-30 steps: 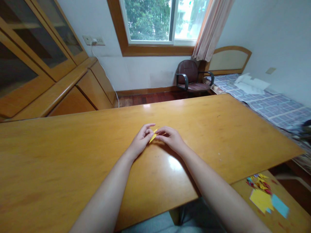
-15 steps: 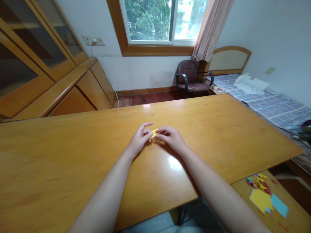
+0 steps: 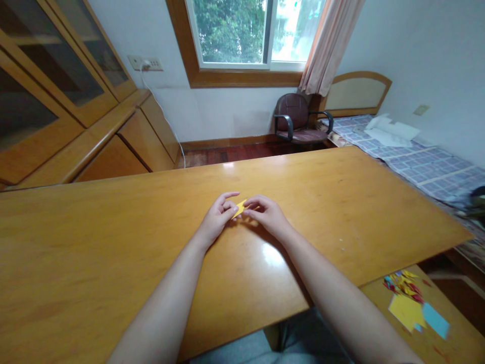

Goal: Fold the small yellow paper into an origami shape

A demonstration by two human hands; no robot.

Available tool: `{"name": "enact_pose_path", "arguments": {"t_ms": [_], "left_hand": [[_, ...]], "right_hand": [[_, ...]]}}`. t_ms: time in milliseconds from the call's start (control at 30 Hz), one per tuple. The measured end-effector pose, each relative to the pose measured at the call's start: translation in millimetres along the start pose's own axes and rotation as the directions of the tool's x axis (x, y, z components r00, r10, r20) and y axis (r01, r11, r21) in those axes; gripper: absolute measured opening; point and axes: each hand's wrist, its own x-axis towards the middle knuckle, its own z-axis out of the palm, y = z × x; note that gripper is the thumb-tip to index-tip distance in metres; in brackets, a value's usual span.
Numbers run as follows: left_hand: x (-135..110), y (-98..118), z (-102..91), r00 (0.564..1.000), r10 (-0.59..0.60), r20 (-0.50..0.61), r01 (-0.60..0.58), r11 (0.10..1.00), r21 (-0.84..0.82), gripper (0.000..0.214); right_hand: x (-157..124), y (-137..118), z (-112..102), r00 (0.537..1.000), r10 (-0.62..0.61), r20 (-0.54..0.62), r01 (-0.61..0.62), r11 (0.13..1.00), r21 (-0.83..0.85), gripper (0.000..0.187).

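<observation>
A small folded piece of yellow paper (image 3: pixel 239 208) sits between my two hands over the middle of the wooden table (image 3: pixel 113 237). My left hand (image 3: pixel 217 217) pinches its left end with thumb and fingers, the index finger raised. My right hand (image 3: pixel 265 213) pinches the right end, fingers curled over it. Most of the paper is hidden by my fingers.
A lower surface at the bottom right holds yellow and blue paper sheets (image 3: pixel 411 308) and several small folded paper pieces (image 3: pixel 401 284). A dark office chair (image 3: pixel 297 121) stands under the window. A bed (image 3: pixel 424 162) lies to the right, wooden cabinets (image 3: pixel 76 111) to the left.
The visible yellow paper has shrunk and shifted slightly up as my fingers closed in on it. Both hands stay in the same spot.
</observation>
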Motion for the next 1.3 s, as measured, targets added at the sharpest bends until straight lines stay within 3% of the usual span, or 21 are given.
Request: {"name": "enact_pose_path", "arguments": {"t_ms": [333,833,1300], "left_hand": [[-0.5,-0.4,1.4,1.000,0.028,-0.007,-0.028,1.000,0.001,0.047],[-1.1,2.1,1.6,1.000,-0.023,0.005,0.023,0.999,-0.032,0.050],[-0.7,0.9,2.4,1.000,0.005,0.006,-0.005,1.000,0.001,0.049]], "right_hand": [[-0.6,-2.6,0.7,0.997,0.072,0.014,-0.073,0.995,0.063,0.026],[-0.9,-4.6,1.2,0.997,0.067,0.025,-0.069,0.994,0.079,0.026],[-0.3,-5.9,2.0,0.997,0.075,0.004,-0.075,0.996,0.057,0.025]]}}
